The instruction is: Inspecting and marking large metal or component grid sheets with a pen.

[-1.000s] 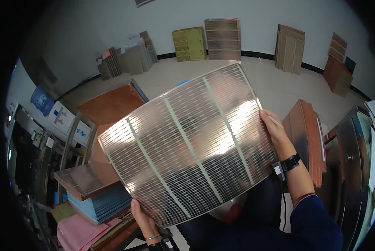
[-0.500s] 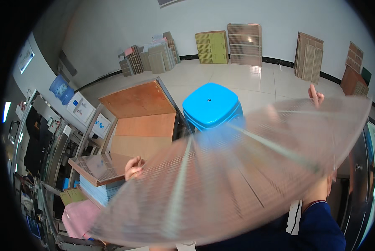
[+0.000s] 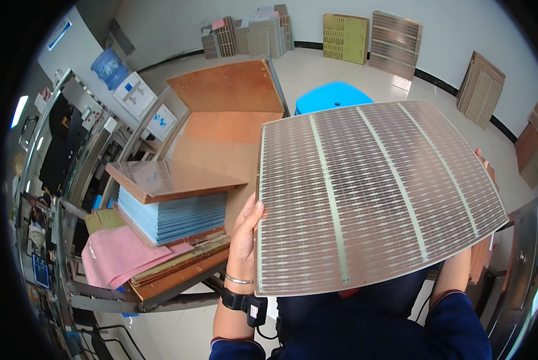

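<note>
A large rectangular circuit board panel (image 3: pixel 371 198), copper-coloured with pale green stripes and rows of fine traces, is held up in front of my body. My left hand (image 3: pixel 248 222) grips its left edge, thumb along the rim and the other fingers mostly hidden behind it. At the far right edge, only the fingertips of my right hand (image 3: pixel 482 159) show; the panel covers the rest of that hand. A blue stool (image 3: pixel 332 96) stands just beyond the panel, partly hidden by it.
To the left, a metal rack holds a stack of light-blue sheets (image 3: pixel 155 219) under a copper-coloured board (image 3: pixel 173 180). A pink sheet (image 3: pixel 116 255) hangs over boards below. Brown boards (image 3: pixel 227 90) lean behind. Several panels (image 3: pixel 395 45) lean along the wall; a cabinet (image 3: pixel 521 258) stands right.
The panel was a blurred, tilted sweep and is now steadier, its striped face showing squarely. My left hand has moved to its left edge. The view has shifted, bringing the rack further in.
</note>
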The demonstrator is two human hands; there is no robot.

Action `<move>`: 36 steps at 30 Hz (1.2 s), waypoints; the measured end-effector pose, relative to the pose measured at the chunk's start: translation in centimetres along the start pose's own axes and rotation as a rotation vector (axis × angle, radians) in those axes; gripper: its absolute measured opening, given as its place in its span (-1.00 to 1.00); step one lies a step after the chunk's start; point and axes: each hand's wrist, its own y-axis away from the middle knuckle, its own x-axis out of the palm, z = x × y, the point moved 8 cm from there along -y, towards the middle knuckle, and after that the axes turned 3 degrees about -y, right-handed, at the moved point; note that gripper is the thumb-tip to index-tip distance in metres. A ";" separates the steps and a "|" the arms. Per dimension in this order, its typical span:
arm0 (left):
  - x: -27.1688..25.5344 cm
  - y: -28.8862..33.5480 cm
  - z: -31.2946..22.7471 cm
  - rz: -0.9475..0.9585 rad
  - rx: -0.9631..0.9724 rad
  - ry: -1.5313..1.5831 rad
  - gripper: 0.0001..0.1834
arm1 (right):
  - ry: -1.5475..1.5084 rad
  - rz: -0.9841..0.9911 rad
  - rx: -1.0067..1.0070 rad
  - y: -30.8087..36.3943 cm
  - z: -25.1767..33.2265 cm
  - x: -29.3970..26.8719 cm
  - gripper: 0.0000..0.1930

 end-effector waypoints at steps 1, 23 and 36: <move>-0.1 -0.3 0.1 0.001 0.011 -0.022 -0.55 | -0.010 0.007 0.030 0.7 -0.3 -0.4 -0.67; -9.5 -5.2 1.8 -0.145 -0.004 -0.287 -0.59 | 0.032 -0.305 0.095 7.0 2.6 2.4 -0.53; -8.5 -6.6 1.3 -0.253 0.023 -0.293 -0.58 | 0.453 -0.294 -0.011 7.8 4.9 4.0 -0.39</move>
